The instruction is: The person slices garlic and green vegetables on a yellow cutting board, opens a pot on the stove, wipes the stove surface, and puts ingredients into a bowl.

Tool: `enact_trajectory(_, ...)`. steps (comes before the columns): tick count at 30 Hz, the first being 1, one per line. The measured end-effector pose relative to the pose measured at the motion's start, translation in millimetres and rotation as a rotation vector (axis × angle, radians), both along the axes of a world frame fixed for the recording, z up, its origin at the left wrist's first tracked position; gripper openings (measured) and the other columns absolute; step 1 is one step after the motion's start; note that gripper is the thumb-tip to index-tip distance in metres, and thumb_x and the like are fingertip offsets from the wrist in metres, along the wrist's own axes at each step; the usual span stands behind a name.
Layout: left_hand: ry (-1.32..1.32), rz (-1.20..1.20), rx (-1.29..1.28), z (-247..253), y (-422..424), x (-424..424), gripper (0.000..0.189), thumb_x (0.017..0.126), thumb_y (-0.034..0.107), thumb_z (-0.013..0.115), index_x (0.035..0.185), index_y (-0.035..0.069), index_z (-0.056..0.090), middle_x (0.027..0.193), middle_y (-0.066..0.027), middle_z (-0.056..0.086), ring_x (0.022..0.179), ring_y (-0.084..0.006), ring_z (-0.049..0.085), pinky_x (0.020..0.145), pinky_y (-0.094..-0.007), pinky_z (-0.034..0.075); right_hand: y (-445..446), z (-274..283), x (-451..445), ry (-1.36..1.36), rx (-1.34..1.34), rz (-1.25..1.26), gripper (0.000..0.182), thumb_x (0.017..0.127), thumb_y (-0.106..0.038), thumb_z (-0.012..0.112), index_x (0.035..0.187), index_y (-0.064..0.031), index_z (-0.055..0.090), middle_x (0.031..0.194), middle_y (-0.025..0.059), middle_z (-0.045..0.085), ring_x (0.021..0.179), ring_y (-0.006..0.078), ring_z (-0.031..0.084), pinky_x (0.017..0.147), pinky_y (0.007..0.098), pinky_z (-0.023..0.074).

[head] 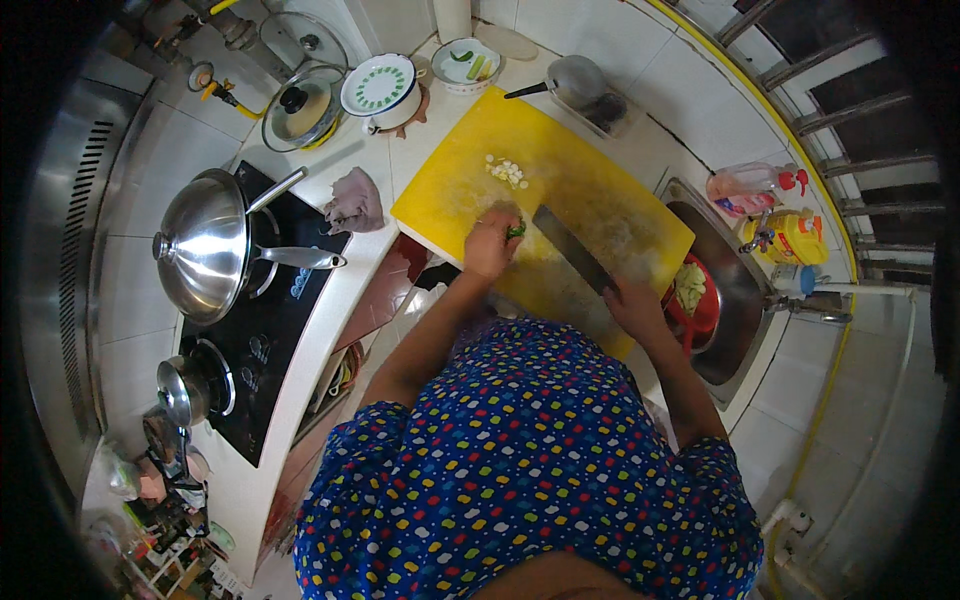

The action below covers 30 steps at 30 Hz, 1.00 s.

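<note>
My right hand [632,306] grips the handle of a kitchen knife [574,249] with a broad blade, which points away from me over a large yellow cutting board [457,161]. To its left, my left hand [490,246] is curled around a small green vegetable piece [516,229], just above or on the board; most of the piece is hidden by the fingers. Beyond that hand lies a small pile of pale chopped slices [508,172]. The board's surface looks wet and stained towards its right half.
A lidded wok [202,247] and a small pot [182,390] sit on the black gas hob [247,420]. A grey cloth [355,201] lies beside the board. Behind are a bowl [465,66] and an enamel pot [384,90]. A red colander [699,300] with cut vegetable stands in the sink [739,322].
</note>
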<state>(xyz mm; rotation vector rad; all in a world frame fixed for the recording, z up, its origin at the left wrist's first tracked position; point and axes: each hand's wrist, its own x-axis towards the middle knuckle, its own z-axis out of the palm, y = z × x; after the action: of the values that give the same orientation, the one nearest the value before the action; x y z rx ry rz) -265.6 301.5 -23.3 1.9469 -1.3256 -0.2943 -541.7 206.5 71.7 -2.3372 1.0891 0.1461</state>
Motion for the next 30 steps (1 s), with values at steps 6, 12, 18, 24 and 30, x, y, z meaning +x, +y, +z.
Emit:
enact_trajectory(6, 0.010, 0.084, 0.036, 24.0, 5.6, -25.3, 0.044, 0.069, 0.024, 0.081, 0.105, 0.012, 0.059, 0.106, -0.0115, 0.057, 0.097, -0.0363, 0.058, 0.080, -0.0446, 0.050, 2.6, -8.7, 28.4, 0.021, -0.045, -0.020, 0.026, 0.091, -0.029, 0.052, 0.106, -0.0091, 0.060, 0.088, 0.0205, 0.066, 0.082, 0.0401, 0.065, 0.073, 0.0520, 0.0494)
enact_trajectory(12, -0.003, -0.078, -0.087, 9.3, 11.1, -9.3, 0.037, 0.070, 0.020, 0.080, 0.102, 0.009, 0.064, 0.108, -0.0106, 0.061, 0.101, -0.0341, 0.059, 0.083, -0.0420, 0.051, 6.0, -4.2, 43.2, -0.021, -0.092, 0.062, 0.026, 0.091, -0.029, 0.053, 0.104, -0.0081, 0.058, 0.093, 0.0189, 0.065, 0.087, 0.0398, 0.063, 0.074, 0.0518, 0.0482)
enact_trajectory(18, -0.040, -0.046, -0.111, 0.1, 3.0, -16.5, 0.023, 0.076, 0.015, 0.072, 0.098, 0.009, 0.069, 0.108, -0.0089, 0.063, 0.099, -0.0314, 0.061, 0.080, -0.0405, 0.052, 3.0, -5.8, 43.1, -0.017, -0.105, 0.094, 0.024, 0.091, -0.027, 0.053, 0.104, -0.0077, 0.058, 0.090, 0.0189, 0.065, 0.086, 0.0402, 0.063, 0.074, 0.0519, 0.0486)
enact_trajectory(24, -0.129, -0.060, -0.140, 1.0, 1.9, -15.8, 0.014, 0.079, 0.015, 0.070, 0.092, 0.010, 0.070, 0.102, -0.0078, 0.066, 0.095, -0.0302, 0.064, 0.076, -0.0392, 0.054, 2.0, 5.9, 47.3, -0.006, -0.133, 0.113, 0.023, 0.091, -0.025, 0.052, 0.106, -0.0087, 0.057, 0.089, 0.0190, 0.066, 0.086, 0.0403, 0.064, 0.074, 0.0518, 0.0489)
enact_trajectory(30, -0.212, -0.105, -0.075, -5.6, -1.5, -13.9, 0.011, 0.084, 0.016, 0.060, 0.089, 0.013, 0.069, 0.095, -0.0046, 0.064, 0.090, -0.0292, 0.062, 0.071, -0.0418, 0.053, 3.0, 6.4, 45.9, -0.008, -0.174, 0.157, 0.024, 0.090, -0.020, 0.049, 0.107, -0.0061, 0.059, 0.091, 0.0213, 0.066, 0.084, 0.0403, 0.065, 0.075, 0.0528, 0.0501)
